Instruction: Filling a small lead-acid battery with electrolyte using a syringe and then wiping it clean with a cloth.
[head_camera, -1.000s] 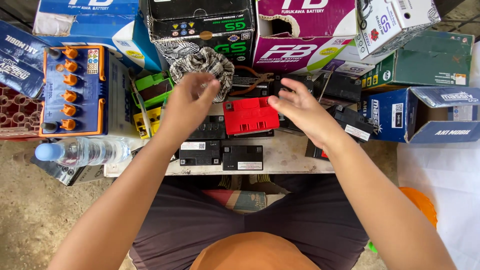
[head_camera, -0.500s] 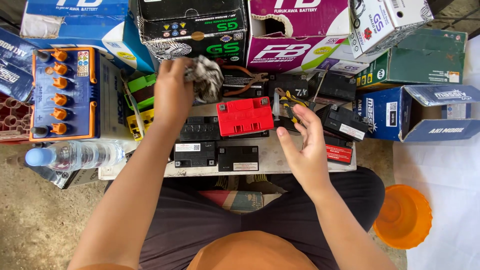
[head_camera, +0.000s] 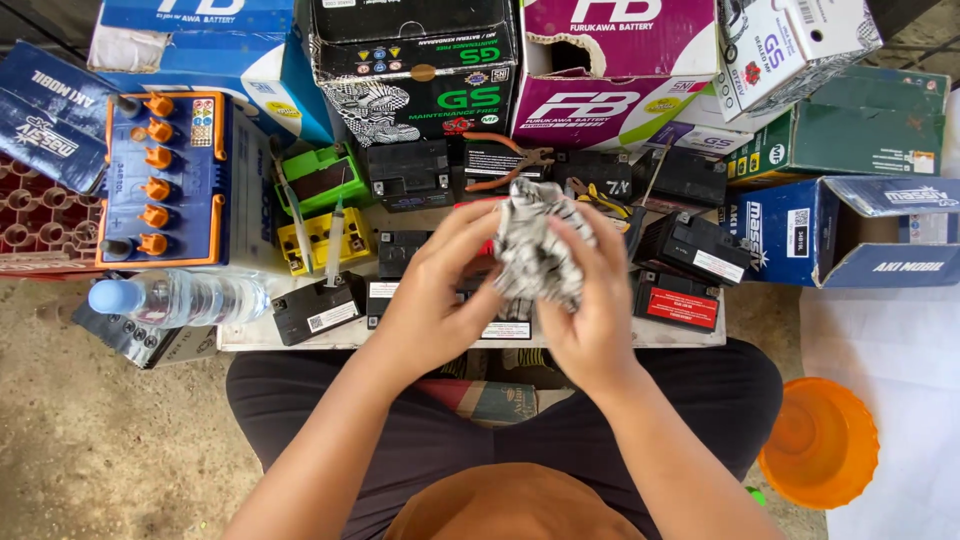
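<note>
Both our hands have met: left hand (head_camera: 432, 300) and right hand (head_camera: 590, 310) now clutch the crumpled patterned cloth (head_camera: 535, 255) above small batteries (head_camera: 680, 265).

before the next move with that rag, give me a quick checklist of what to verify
1. Rag gripped by both hands: ok, left hand and right hand both hold it.
2. Rag bunched, not trailing: ok.
3. Red battery reachable: cannot tell, hands hide it.
4. Pliers away from hands: ok, lying behind.
5. Water bottle capped, on its side: ok.
6. Orange bowl out of the way: ok, beside the knee.
</note>
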